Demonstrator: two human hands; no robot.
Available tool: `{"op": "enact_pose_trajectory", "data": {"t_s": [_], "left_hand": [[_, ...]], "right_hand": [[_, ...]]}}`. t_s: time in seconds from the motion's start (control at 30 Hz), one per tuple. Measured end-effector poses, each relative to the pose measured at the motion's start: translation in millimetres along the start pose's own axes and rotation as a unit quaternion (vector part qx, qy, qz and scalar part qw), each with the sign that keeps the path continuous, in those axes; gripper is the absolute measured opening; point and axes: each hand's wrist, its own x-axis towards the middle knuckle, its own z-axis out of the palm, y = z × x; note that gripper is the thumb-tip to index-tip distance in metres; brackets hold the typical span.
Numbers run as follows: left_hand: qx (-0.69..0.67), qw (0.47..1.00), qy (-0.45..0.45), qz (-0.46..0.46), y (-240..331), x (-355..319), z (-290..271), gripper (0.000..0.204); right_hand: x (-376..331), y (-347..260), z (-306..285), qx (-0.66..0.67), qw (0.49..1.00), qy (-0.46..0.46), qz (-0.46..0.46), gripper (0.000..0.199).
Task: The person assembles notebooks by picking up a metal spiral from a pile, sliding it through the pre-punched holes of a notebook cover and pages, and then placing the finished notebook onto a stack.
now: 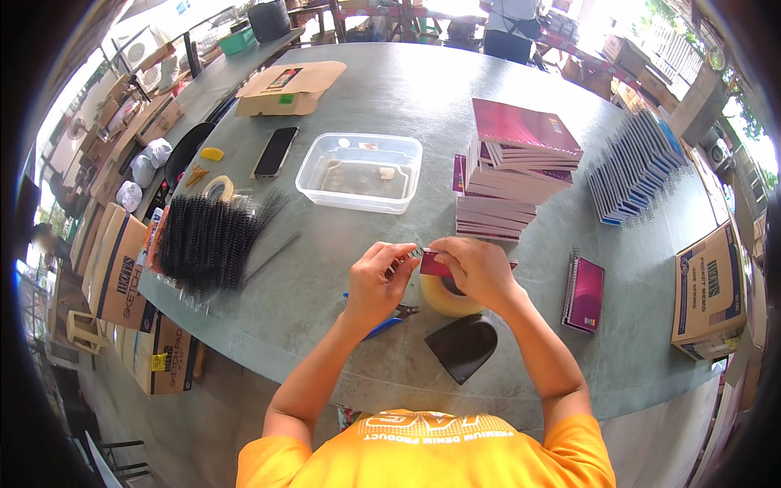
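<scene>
- Flat brown cardboard box (289, 88) at the table's far left, bearing a small coloured label and a green patch.
- Dark phone (275, 151) just nearer — screen blank.
- Brown-and-navy cartons (122, 272) stacked left of the table.
- A similar printed carton (709, 291) at the right edge — possibly open.

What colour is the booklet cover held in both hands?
Magenta booklet, between left hand and right hand; head view.

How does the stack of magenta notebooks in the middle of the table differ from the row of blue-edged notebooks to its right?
The magenta stack lies flat, covers up, piled unevenly; the blue-edged row stands on edge, leaning like fanned files. The magenta stack shows no wire along its edges from here, while the blue row shows spiral wire along its top. The magenta stack sits nearer the clear plastic tub. Both rest on the grey round table.
</scene>
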Motion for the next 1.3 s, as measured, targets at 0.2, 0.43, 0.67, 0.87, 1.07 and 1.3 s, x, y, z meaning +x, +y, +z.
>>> {"op": "enact_pose_trajectory", "data": {"t_s": [0.2, 0.43, 0.67, 0.87, 1.07, 1.3], "left_hand": [[0.196, 0.955, 0.062, 0.212, -3, 6, 5, 0.023], [0.028, 0.985, -0.167, -0.027, -10, 18, -27, 0.021], [0.06, 0.982, -0.177, -0.018, 6, 23, -36, 0.019], [0.139, 0.975, -0.123, 0.126, 1, 31, -29, 0.018], [0.25, 0.931, -0.212, 0.161, 15, -36, 27, 0.026], [0.134, 0.969, -0.173, 0.118, 25, -48, 6, 0.048]], "right_hand": [[0, -3, 2, 0.015, 1.0, -0.001, -0.021, 0.015], [-1, -8, 2, -0.042, 0.999, 0.017, -0.012, 0.014], [2, -13, 3, -0.023, 1.0, 0.017, 0.002, 0.016], [5, -10, 8, 0.095, 0.994, 0.046, 0.016, 0.015], [3, -6, -3, 0.024, 0.998, 0.057, 0.016, 0.022], [-30, 39, -35, 0.291, 0.922, -0.023, 0.255, 0.025]]}}
